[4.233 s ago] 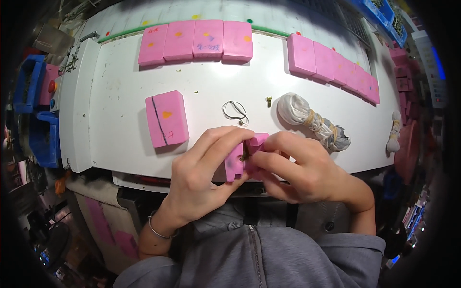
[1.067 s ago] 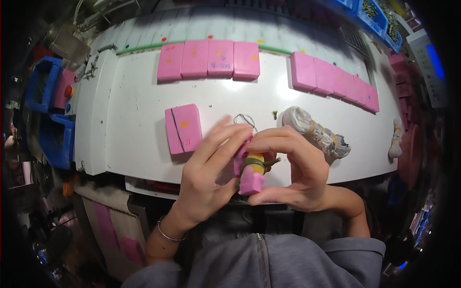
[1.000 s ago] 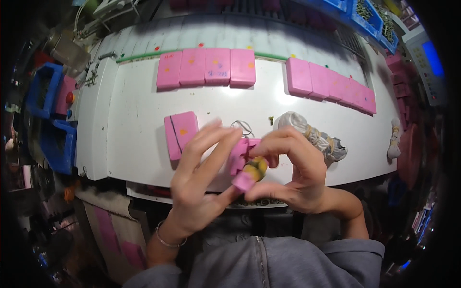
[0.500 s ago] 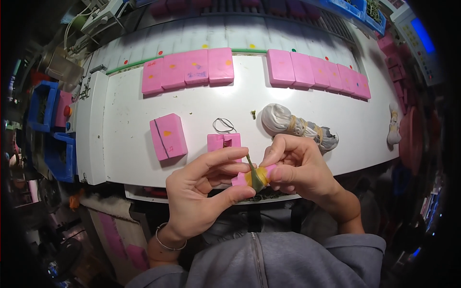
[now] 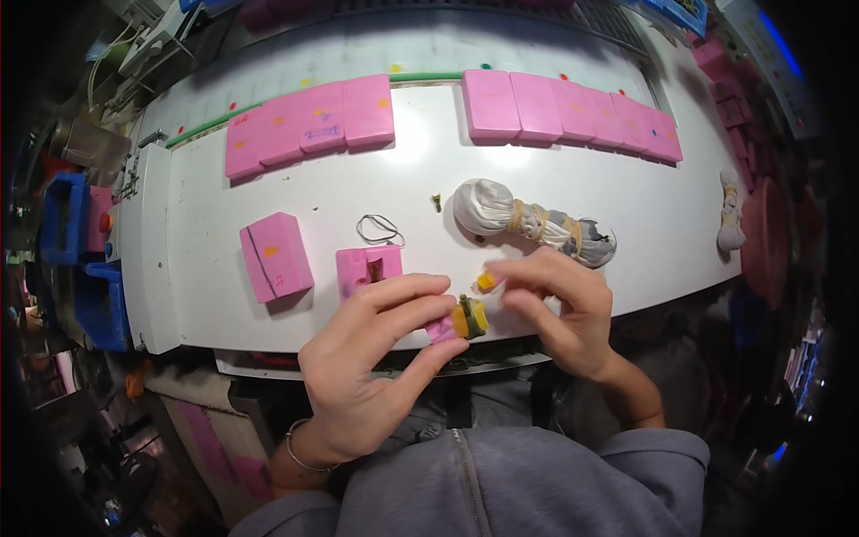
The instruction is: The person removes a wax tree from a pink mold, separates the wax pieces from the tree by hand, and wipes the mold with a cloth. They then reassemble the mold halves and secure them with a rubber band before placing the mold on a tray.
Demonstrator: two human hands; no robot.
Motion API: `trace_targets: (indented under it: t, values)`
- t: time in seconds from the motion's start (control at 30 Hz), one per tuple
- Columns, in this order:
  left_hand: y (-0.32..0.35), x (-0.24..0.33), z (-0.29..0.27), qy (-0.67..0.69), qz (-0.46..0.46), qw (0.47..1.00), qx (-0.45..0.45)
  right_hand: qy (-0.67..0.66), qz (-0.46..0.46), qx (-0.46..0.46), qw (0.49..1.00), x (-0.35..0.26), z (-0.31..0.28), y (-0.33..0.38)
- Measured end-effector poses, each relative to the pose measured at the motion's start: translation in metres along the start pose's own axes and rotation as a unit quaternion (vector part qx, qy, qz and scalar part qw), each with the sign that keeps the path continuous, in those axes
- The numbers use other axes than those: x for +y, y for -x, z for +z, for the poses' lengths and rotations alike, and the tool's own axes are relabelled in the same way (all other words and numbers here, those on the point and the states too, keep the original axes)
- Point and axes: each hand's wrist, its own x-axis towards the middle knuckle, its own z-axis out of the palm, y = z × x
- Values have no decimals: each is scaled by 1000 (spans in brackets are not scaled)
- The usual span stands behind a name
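My left hand (image 5: pixel 367 358) is closed round a small pink piece (image 5: pixel 438 331). From its fingertips juts a yellow and dark green part (image 5: pixel 469 318), with a short green stub on top. To the right, my right hand (image 5: pixel 564 309) has its thumb and forefinger apart. A small yellow bit (image 5: pixel 486 282) touches or lies just below its forefinger tip; whether it rests on the table I cannot tell. Behind my left fingers sits a pink block (image 5: pixel 353 264) with a brown-stained hollow, its near side hidden. A dark elastic band (image 5: pixel 380 229) lies just beyond it.
A pink block with a dark band round it (image 5: pixel 276 257) stands at left on the white table (image 5: pixel 201 295). Pink blocks line the back in two rows (image 5: pixel 309 125), (image 5: pixel 573 112). A tied cloth bundle (image 5: pixel 537 224) lies beyond my right hand. Blue bins (image 5: pixel 67 215) stand far left.
My right hand has drawn away from the piece in my left hand, and its thumb and forefinger have parted. The small yellow bit now shows separately. The view has shifted slightly.
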Motion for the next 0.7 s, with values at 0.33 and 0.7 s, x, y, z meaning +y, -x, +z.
trace_targets:
  t: [0.33, 0.7]
  values:
    - [-15, 17, -4, -101, 137, 978, -116, -412, 222, -179, 866, -20, -6, -6]
    - [-12, 13, 2, -79, 228, 968, -76, -503, 198, -97, 836, -24, 1, 12]
